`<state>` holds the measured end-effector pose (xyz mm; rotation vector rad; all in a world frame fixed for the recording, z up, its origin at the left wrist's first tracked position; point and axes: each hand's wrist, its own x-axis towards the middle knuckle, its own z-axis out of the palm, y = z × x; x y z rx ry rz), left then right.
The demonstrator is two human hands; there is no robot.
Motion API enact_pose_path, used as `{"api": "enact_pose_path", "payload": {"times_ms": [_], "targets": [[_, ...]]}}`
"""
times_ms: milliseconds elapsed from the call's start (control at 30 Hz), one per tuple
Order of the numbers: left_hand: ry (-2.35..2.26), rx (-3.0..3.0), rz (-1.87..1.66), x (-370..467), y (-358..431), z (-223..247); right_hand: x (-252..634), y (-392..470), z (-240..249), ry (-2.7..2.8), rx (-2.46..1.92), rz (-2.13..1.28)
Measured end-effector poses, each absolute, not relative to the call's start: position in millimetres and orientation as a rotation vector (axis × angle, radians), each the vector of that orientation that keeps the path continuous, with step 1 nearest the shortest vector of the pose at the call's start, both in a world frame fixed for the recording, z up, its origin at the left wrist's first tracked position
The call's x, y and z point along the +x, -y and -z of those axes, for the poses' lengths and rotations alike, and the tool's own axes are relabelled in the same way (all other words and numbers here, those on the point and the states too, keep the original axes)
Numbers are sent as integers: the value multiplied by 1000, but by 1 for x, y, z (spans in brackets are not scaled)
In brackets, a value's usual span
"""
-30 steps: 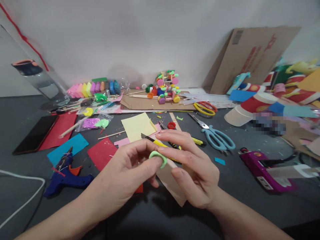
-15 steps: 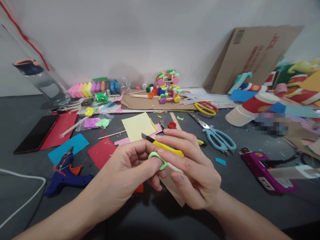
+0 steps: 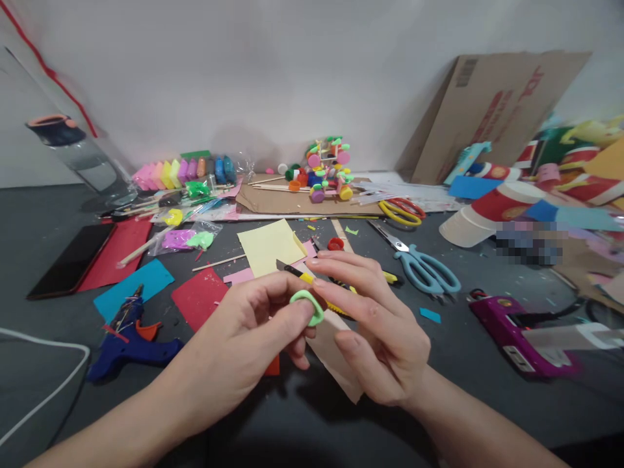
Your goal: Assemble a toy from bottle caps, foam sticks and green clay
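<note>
My left hand point(image 3: 258, 325) pinches a small light-green piece of soft clay point(image 3: 314, 312), with the thumb pressed into its middle and a raised rim around it. Just right of the clay is my right hand point(image 3: 383, 325), fingers apart and slightly bent, nothing between thumb and forefinger. Behind those fingers lies a yellow utility knife point(image 3: 307, 276), blade out to the left and partly hidden. Below the hands is a tan strip of card point(image 3: 336, 364). A yellow paper square point(image 3: 268, 247) rests on pink paper beyond them.
Blue-handled scissors point(image 3: 424, 270) lie to the right, near a purple device point(image 3: 526, 335). At left are a blue glue gun point(image 3: 131, 344), a phone point(image 3: 71, 260) and a water bottle point(image 3: 90, 162). A colourful clay-and-stick model point(image 3: 331, 169) stands at the back beside clay blocks point(image 3: 182, 170).
My right fingers have drawn slightly away from the clay, so more of its rim shows. My left hand still pinches it in nearly the same place.
</note>
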<state>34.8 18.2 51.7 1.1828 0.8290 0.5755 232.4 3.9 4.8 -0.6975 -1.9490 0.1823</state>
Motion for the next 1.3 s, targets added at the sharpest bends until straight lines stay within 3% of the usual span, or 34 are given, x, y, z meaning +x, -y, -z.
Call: {"api": "enact_pose_path", "payload": {"times_ms": [933,1300], "targets": [[-814,1186,-664,33,-18,-52,224,2,1,2048,-743,-74],[-958,1352,-595,36,-19,-54,226,-1,-1,1904,-738,-305]]}}
